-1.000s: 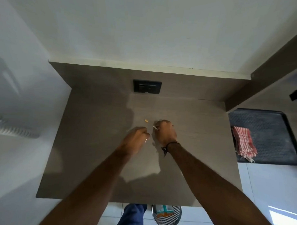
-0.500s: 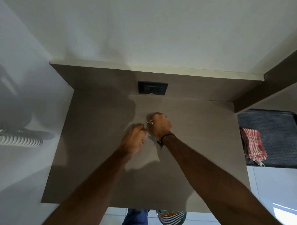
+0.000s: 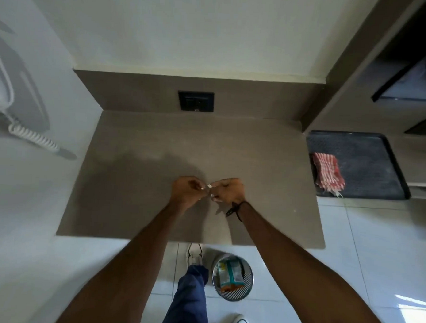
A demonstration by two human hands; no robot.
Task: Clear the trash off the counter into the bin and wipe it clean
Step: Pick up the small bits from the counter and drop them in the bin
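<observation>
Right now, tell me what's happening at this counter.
A person stands at the brown counter with both hands raised just above it. The left hand and right hand meet at the fingers, pinching small pale scraps of trash between them. A metal bin on the floor below already holds wrappers. A red striped cloth lies untouched on the dark tray.

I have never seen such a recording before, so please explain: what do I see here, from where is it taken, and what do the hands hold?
No machine here: a person wears a camera on the head, looking down. The left hand and right hand meet above a brown counter, pinching small pale scraps, too small to identify. On the floor below stands a metal bin with wrappers inside. A red-checked cloth lies on a dark tray to the right.
</observation>
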